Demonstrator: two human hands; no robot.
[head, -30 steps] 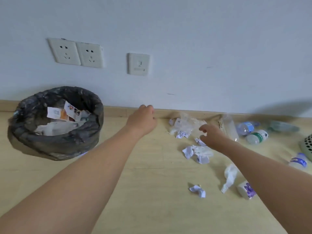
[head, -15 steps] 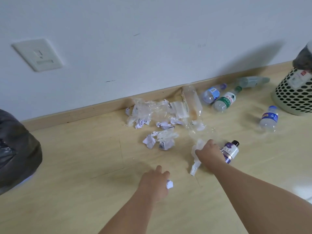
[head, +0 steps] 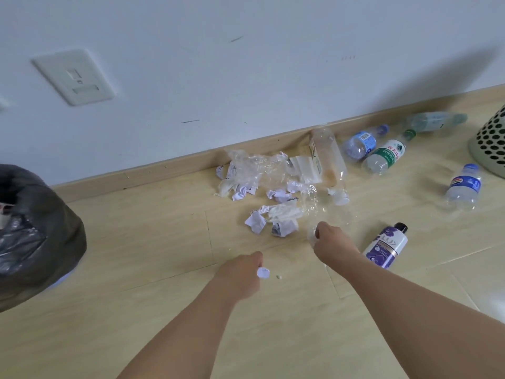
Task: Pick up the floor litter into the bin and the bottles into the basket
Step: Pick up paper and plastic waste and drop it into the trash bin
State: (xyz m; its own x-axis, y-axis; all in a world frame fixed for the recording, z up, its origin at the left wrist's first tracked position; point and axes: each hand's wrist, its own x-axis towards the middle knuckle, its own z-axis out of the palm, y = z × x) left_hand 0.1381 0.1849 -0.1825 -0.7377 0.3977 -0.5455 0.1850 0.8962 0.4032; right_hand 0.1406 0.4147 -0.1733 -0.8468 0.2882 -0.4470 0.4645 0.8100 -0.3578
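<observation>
Gripping a paper scrap, the left hand hovers; the right hand clutches tissue.

Crumpled paper, matt wood floor

Both bare arms reach forward and down, left hand and right hand seemingly curled into fists.

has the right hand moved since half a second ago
Yes. The right hand now grips the white scrap that lay beside the purple bottle, lifted toward the paper pile.
</observation>
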